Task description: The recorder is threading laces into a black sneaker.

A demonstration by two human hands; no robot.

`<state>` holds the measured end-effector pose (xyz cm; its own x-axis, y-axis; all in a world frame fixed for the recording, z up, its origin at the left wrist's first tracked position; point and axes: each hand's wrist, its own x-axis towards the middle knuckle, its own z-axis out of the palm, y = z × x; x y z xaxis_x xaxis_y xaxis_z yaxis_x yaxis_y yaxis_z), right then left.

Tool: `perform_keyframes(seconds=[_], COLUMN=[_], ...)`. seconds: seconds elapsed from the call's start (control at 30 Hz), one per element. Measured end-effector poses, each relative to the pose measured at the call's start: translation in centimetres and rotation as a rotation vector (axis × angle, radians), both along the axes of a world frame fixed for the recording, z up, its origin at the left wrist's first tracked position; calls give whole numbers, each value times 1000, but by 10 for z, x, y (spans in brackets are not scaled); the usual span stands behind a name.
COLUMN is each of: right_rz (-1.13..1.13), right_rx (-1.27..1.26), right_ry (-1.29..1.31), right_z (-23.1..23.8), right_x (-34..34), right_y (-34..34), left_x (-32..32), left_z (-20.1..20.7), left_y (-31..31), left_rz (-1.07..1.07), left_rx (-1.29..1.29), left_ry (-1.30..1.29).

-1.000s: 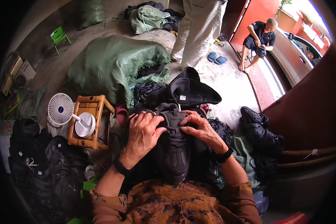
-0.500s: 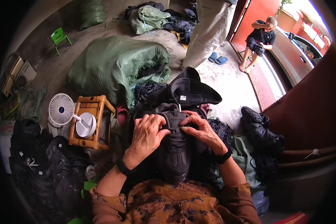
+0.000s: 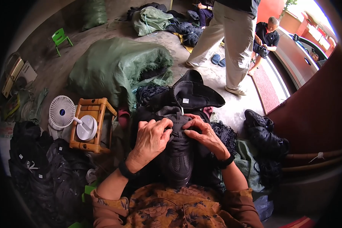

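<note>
A black lace-up shoe (image 3: 178, 164) lies in my lap, toe toward me, its laces crossing the front. My left hand (image 3: 149, 141) is closed in a pinch at the left edge of the upper lacing. On the opposite side, my right hand (image 3: 206, 133) pinches the shoe beside the tongue, thumb and forefinger close together. Whether a lace end is between the fingertips is too small to tell. Just beyond the hands rests another black shoe or boot-like upper (image 3: 195, 93), its opening spread and a small white label inside.
A white fan (image 3: 88, 128) stands on a bamboo stool (image 3: 88, 146) to my left. Black shoes are heaped at the left (image 3: 45, 171) and right (image 3: 264, 131). A large green sack (image 3: 114, 68) lies ahead. One person stands in light trousers (image 3: 237, 49); another sits by the doorway (image 3: 266, 36).
The standing person has stepped to the right. The seated person's raised arm has come down. My hands keep nearly the same place on the shoe, with small finger shifts.
</note>
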<state>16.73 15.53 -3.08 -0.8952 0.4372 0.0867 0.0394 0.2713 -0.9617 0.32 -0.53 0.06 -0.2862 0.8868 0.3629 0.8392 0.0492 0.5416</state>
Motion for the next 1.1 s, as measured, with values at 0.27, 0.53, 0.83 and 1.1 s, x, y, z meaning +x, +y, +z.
perform_keyframes(seconds=[0.27,0.53,0.83,1.1], right_rz=[-1,15,14,32], right_rx=[53,30,100,71], right_ry=[5,38,15,15], right_z=[-3,-7,2,-2], right_x=[1,2,8,8], right_y=[1,4,-2,-1], left_x=[-12,-42,-56,-96], left_z=[-2,-14,-15,-36], left_y=[5,11,-3,-28], left_rz=[-9,-4,-20,-222], left_rx=[-55,-226,-264,-229], left_ry=[-116,-340,-381,-1165])
